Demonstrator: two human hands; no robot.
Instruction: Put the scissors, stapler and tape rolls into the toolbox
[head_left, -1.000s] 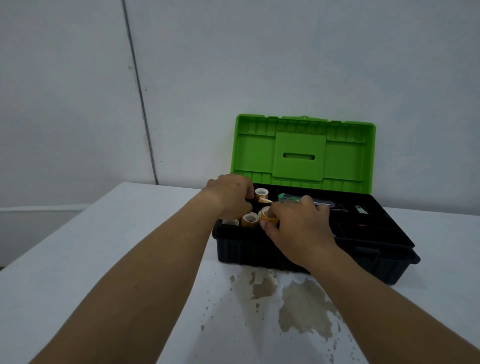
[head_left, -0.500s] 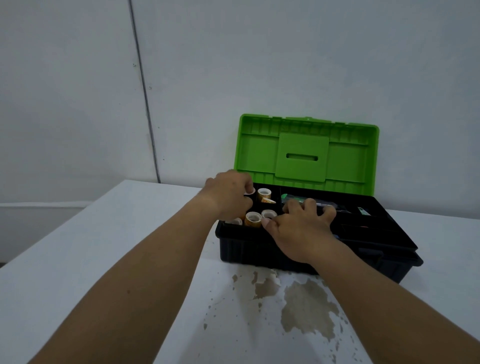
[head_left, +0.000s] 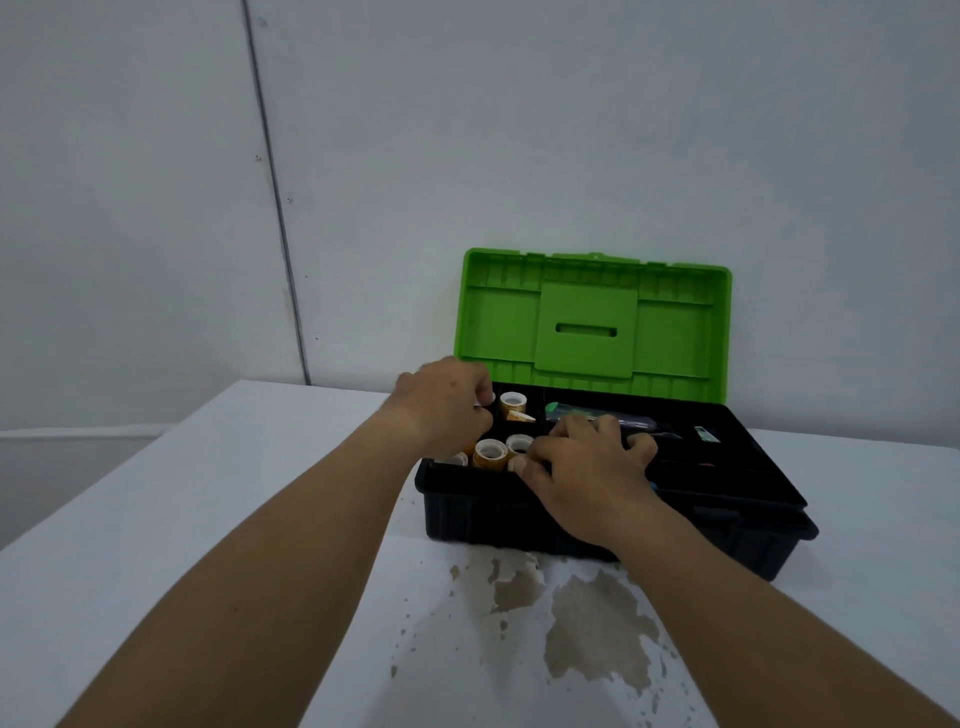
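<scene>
Since a second ago, the right hand (head_left: 582, 483) has set its tape roll (head_left: 518, 445) down in the toolbox (head_left: 519, 519) and spread flat. Small, stiff and light, these rolls pinch easily by the rim. Curled narrow, the left hand (head_left: 441, 405) seems to pinch another; I cannot tell surely.

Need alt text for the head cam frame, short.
Two bare hands, left hand and right hand, reach into an open black plastic toolbox with an upright green lid, arranging small tan tape rolls in its left compartments. It sits on a stained white table.
</scene>
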